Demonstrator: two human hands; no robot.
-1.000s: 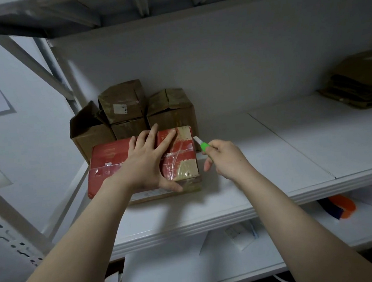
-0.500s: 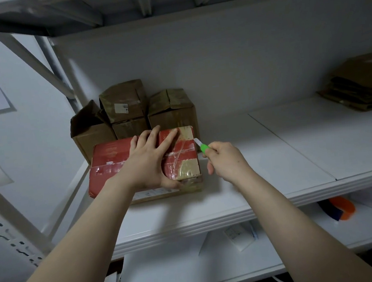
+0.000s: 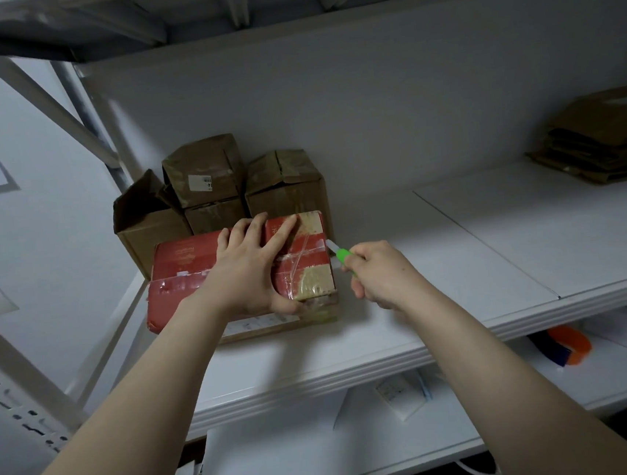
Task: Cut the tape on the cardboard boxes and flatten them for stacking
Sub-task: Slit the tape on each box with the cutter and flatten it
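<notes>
A flat red cardboard box [image 3: 185,272] sealed with clear tape lies on the white shelf [image 3: 406,297]. My left hand [image 3: 250,270] rests flat on its top, fingers spread and thumb at the front edge. My right hand [image 3: 378,273] grips a green utility knife [image 3: 340,253] just right of the box. The blade tip touches the taped seam at the box's right end.
Three brown cardboard boxes [image 3: 284,186] stand behind the red one against the back wall. A stack of flattened cardboard [image 3: 601,137] lies at the shelf's far right. Papers and an orange and blue object [image 3: 567,345] lie on the shelf below.
My right hand has brought the knife left and up, so the blade now meets the box's right end. My left hand stays pressed on the box.
</notes>
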